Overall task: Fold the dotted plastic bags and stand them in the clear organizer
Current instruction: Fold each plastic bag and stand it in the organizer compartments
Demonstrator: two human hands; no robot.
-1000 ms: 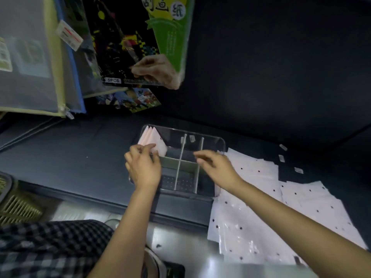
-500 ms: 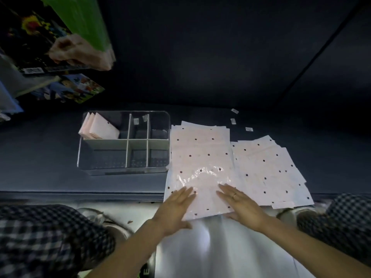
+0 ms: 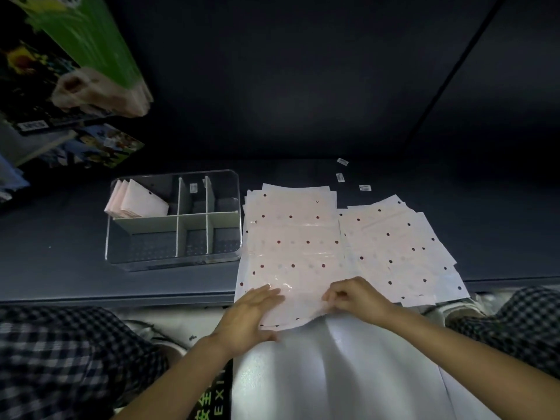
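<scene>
Nearest the camera, both hands work the front edge of the top dotted bag (image 3: 291,247). The left hand (image 3: 247,318) lies flat on it with fingers straight, its grip apart and only pressing the sheet down. The right hand (image 3: 359,297) has its fingers curled at the bag's near edge, its grip apparently pinched on the plastic, which lifts slightly there; this looks like the start of a fold. Under both hands a plain white sheet (image 3: 333,374) hangs off the bench (image 3: 60,247) toward the person's checked trousers (image 3: 60,359).

Beyond the hands, that bag tops a flat stack, and a second stack of dotted bags (image 3: 400,250) fans out just beside it to the right. None of these is folded, so most of the work appears to remain.

Just left of the stacks stands the clear organizer (image 3: 172,263), touching or nearly touching the near stack. Only its far-left compartment is filled, with a few folded bags (image 3: 136,201) standing on edge and leaning. The other compartments hold no bags.

Farther back, three small white labels (image 3: 342,161) lie scattered on the dark bench. The room is dim, with a dark wall behind. At upper left hang colourful printed packs (image 3: 100,147) and a green-topped packet (image 3: 88,37).
</scene>
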